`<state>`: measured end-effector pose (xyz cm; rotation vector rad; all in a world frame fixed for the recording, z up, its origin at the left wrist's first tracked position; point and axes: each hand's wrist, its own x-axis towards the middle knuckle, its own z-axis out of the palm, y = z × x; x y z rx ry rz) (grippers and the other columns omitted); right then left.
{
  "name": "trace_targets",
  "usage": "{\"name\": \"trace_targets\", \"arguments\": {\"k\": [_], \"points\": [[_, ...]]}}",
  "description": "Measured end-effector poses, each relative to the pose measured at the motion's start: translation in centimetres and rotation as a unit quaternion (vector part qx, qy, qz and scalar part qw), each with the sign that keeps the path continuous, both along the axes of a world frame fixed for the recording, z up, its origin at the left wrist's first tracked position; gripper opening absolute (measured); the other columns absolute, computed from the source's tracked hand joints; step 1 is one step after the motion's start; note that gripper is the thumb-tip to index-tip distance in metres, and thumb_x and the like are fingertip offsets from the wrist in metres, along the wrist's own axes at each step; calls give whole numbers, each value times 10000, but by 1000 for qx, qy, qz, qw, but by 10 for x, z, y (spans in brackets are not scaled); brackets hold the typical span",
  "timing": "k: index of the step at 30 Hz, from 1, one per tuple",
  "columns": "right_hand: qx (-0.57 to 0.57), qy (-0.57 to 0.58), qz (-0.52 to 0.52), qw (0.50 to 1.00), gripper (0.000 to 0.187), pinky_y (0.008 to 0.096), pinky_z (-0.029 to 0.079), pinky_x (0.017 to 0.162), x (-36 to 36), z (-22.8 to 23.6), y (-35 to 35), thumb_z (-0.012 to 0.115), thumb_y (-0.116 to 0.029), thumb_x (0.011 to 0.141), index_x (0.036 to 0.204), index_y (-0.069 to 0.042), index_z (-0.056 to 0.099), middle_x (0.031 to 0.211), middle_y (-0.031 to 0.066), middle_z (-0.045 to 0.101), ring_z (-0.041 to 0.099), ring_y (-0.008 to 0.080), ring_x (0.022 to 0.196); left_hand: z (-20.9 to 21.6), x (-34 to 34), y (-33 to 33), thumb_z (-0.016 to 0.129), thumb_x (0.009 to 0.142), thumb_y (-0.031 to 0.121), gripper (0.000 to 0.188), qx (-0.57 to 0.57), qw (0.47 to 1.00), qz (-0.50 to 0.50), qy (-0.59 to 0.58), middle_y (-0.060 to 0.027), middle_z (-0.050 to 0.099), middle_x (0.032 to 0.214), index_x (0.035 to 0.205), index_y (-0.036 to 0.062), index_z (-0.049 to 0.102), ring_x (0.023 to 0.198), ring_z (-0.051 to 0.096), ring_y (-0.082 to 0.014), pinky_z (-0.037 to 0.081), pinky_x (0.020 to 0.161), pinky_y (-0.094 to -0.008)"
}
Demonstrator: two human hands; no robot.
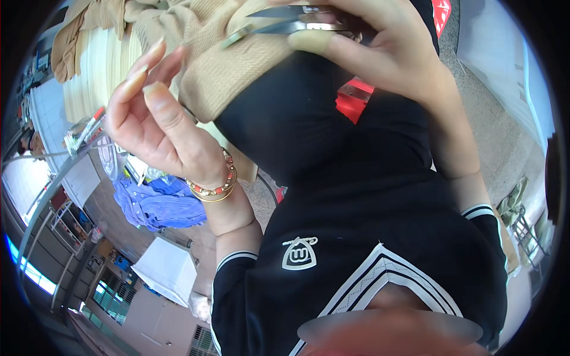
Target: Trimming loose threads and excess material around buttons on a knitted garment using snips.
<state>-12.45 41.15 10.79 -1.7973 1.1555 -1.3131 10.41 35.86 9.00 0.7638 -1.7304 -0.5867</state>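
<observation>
My right hand grips a pair of metal snips, thumb below and fingers above. Their two blades point left and stand apart over a tan knitted garment draped across my lap. Close to the blade tips lies a small greenish strip, too blurred to name. Left of the garment's edge, my left hand is raised, palm up, its fingers loosely bent and apart from the thumb. Nothing shows between them. Bracelets circle that wrist.
More tan knitwear hangs over a pale stacked pile at the far left. A blue-purple garment lies beyond my left wrist. A red object sits under my right hand. Translucent sheeting hangs at the right.
</observation>
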Motion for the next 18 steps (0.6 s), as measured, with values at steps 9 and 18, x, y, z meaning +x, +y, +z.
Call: {"name": "trace_targets", "arguments": {"k": [9,18], "points": [[-124,-267,156,943,250,171,404,633,12,-45,-20,769,-42,808,1023,9,652,810,-30,623,512,18,720,-27,74,19,433,1005,177,339,218,970,-44,-98,-167,557,1221,1200,-78,543,1160,508,-235,334,1045,-359],[166,-137,-19,976,165,202,395,613,-28,-4,18,756,5,757,844,-10,616,780,3,592,531,58,689,48,60,32,573,941,71,177,339,930,-121,-72,-42,595,936,1079,-37,598,739,507,-64,394,641,-180]]}}
